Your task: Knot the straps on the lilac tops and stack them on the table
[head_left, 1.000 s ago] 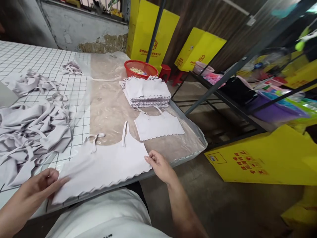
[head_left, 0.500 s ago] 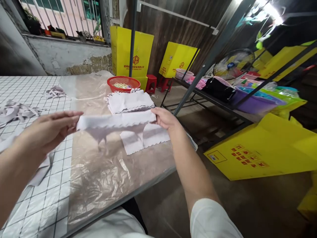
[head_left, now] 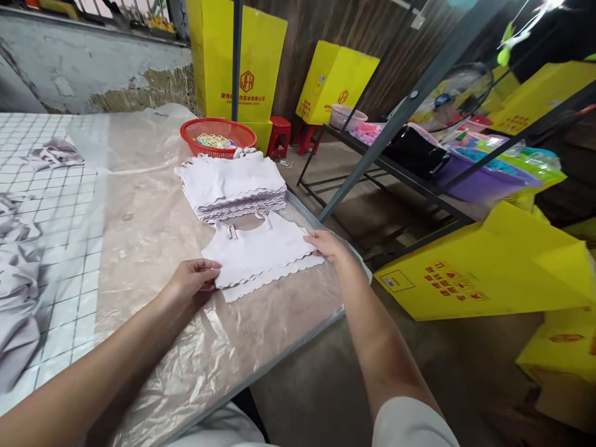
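Note:
A pale camisole [head_left: 261,248] with thin straps and a scalloped hem lies flat over another one, whose hem [head_left: 274,276] shows below it. My left hand [head_left: 198,276] pinches its lower left corner. At the lower right corner my right hand [head_left: 326,244] grips the same hem between thumb and fingers. Just behind lies a neat stack of similar pale tops [head_left: 233,183], their scalloped edges facing me. The straps of the upper camisole reach the front of that stack.
A red basket [head_left: 218,138] of coloured bands stands behind the stack. Loose pale garments [head_left: 18,298] lie on the left of the plastic-covered table [head_left: 139,248]. A metal frame post [head_left: 395,112] slants past the right edge, beside yellow boxes [head_left: 484,267] and a rack with a purple tub [head_left: 484,174].
The camisole, held stretched in the air between both hands, has come down flat onto the one on the table. My left hand has moved right and down; the view has tilted downward.

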Action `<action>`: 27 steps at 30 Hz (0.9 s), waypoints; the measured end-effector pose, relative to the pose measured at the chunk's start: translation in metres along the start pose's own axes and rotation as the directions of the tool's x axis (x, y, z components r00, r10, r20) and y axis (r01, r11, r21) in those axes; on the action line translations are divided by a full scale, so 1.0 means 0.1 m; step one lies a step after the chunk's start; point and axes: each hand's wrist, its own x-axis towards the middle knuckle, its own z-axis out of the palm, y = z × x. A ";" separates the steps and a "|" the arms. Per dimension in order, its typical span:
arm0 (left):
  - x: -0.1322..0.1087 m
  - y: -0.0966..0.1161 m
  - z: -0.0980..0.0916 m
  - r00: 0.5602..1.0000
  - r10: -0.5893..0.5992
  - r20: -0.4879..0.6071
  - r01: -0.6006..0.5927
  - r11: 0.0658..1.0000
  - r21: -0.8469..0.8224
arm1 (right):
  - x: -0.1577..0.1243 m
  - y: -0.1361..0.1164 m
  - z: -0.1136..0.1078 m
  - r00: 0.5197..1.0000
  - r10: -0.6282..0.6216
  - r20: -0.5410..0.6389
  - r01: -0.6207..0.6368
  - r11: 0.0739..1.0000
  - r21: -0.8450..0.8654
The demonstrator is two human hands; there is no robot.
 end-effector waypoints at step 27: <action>-0.11 -0.13 0.14 0.999 -0.025 0.024 0.019 0.969 0.245 | -0.03 0.43 -0.23 0.969 -0.241 -0.060 0.176 0.837 -0.518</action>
